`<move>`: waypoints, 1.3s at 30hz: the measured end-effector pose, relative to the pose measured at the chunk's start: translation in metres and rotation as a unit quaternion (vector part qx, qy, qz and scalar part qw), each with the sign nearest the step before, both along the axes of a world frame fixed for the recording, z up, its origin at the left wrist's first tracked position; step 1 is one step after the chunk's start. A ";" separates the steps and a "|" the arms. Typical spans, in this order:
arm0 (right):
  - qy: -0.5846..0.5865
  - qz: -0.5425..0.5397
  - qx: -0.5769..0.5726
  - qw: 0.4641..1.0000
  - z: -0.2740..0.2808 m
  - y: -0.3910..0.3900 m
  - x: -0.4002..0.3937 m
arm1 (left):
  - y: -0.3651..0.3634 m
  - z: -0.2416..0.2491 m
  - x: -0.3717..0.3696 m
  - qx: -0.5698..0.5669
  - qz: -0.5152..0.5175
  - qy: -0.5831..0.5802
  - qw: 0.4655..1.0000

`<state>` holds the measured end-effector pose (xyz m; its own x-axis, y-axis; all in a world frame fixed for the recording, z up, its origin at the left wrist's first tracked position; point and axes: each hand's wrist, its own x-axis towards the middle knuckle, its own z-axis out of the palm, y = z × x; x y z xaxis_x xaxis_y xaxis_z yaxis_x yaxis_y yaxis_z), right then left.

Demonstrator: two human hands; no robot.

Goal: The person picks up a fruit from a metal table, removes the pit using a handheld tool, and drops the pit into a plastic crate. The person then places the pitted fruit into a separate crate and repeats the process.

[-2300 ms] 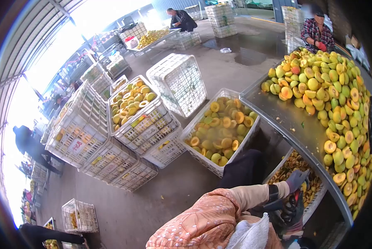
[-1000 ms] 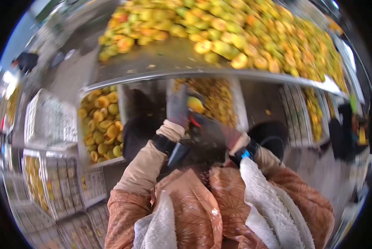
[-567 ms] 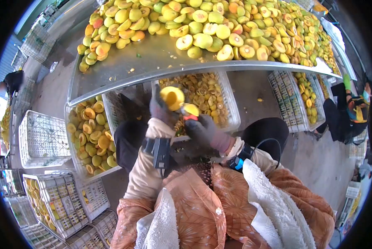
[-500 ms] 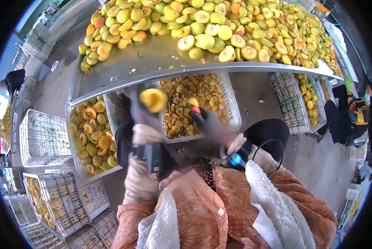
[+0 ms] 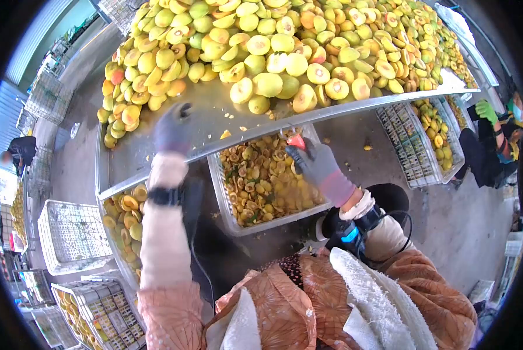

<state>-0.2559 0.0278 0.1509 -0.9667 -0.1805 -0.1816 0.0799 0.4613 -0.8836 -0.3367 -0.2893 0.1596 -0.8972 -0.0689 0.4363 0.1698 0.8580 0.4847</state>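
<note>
My left hand point(image 5: 174, 129), in a grey glove with dark fingertips, is over the metal table point(image 5: 209, 111), just below the heap of halved yellow-green fruit point(image 5: 267, 84). Its fingers look slightly apart, and nothing shows between them. A small red-handled tool point(image 5: 296, 141) with a thin curved metal end is gripped in my gloved right hand point(image 5: 319, 166). That hand is below the table's edge, above a white crate point(image 5: 219, 186) of small fruit pieces and pits point(image 5: 261, 181).
A crate of fruit halves point(image 5: 124, 221) is beside my left arm. White crates stand at left point(image 5: 74, 236), lower left point(image 5: 101, 309) and right point(image 5: 401, 146). A person with a green glove point(image 5: 486, 111) sits at far right; another person point(image 5: 22, 151) is at far left.
My left hand has moved up and left to the table; the yellow fruit it held is gone from it. My right hand has shifted right, and the yellow piece by its tool is gone.
</note>
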 end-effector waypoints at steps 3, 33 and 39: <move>0.136 -0.001 0.043 0.990 0.012 -0.008 0.008 | 0.050 -0.018 -0.083 -0.006 -0.061 -0.140 0.988; 0.084 0.080 -0.089 0.989 0.020 -0.047 0.035 | 0.117 0.014 0.102 0.710 -0.119 -0.200 0.665; 0.109 0.072 -0.113 0.985 0.010 -0.050 0.033 | 0.133 -0.007 0.097 0.567 -0.100 -0.048 0.816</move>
